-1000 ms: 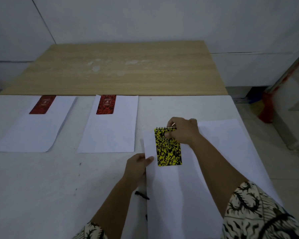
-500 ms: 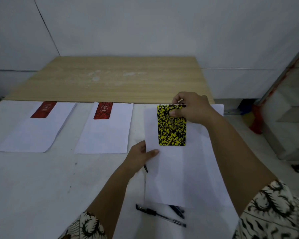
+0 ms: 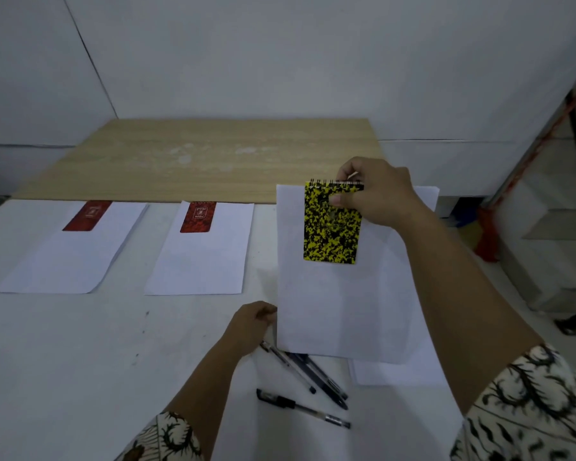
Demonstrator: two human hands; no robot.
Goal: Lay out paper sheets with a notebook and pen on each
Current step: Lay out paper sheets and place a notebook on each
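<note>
Two white sheets lie on the white table, the left sheet (image 3: 67, 257) and the middle sheet (image 3: 203, 261), each with a red notebook at its far end, one notebook (image 3: 87, 215) on the left and one notebook (image 3: 198, 217) in the middle. A third sheet (image 3: 333, 304) sits to the right, over a further sheet (image 3: 399, 371). My right hand (image 3: 379, 194) pinches the spiral top of a yellow-and-black notebook (image 3: 331, 224) on that third sheet. My left hand (image 3: 251, 324) grips the third sheet's left edge near its bottom corner. Several black pens (image 3: 306, 377) lie near me.
A wooden tabletop (image 3: 200, 158) adjoins the white table (image 3: 64, 361) at the far side, against a white wall. To the right, past the table edge, stand a metal frame with red tape (image 3: 542, 148) and floor clutter.
Both hands slid the third sheet and the yellow-and-black notebook away from me, up level with the other sheets. The pens came into view from under the sheet.
</note>
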